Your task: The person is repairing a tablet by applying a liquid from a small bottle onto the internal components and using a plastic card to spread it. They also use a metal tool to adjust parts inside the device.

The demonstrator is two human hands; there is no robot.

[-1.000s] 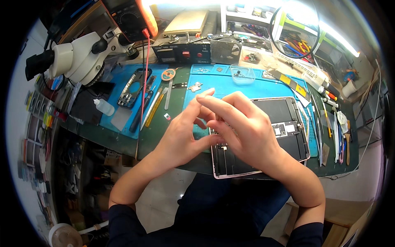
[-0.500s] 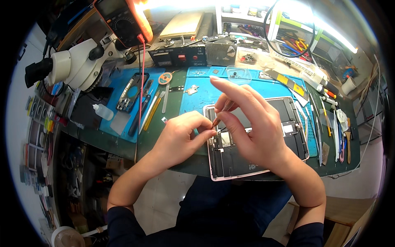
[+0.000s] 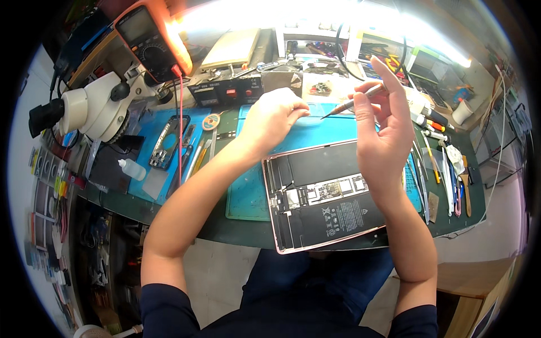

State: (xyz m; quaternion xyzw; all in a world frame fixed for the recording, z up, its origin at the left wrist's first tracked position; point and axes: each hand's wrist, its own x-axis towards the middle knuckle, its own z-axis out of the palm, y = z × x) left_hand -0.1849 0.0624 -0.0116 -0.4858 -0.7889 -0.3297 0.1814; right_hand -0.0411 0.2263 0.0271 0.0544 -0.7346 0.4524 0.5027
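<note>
An opened tablet with a pink rim (image 3: 332,160) lies near the front edge of the bench, its black batteries and circuit board exposed. My right hand (image 3: 384,127) holds a slim screwdriver (image 3: 340,108) above the tablet's far right side, the shaft pointing left. Beyond the tablet's far left corner, my left hand (image 3: 271,119) is closed in a pinch; whatever lies between its fingertips is too small to make out. Those fingertips are over a small clear plastic box (image 3: 311,124) on the blue mat (image 3: 332,129), partly hidden by the hand.
A microscope (image 3: 90,107) and a multimeter (image 3: 151,45) stand at the left. Nearby on another blue mat lie a phone frame (image 3: 169,142) and a dropper bottle (image 3: 132,169). Several brushes and tweezers (image 3: 451,179) line the right side. Shelves (image 3: 372,48) stand behind.
Both hands have lifted from the tablet's left edge. My left hand moved away from me to the plastic box; my right hand moved right with the screwdriver. The camera view shifted slightly.
</note>
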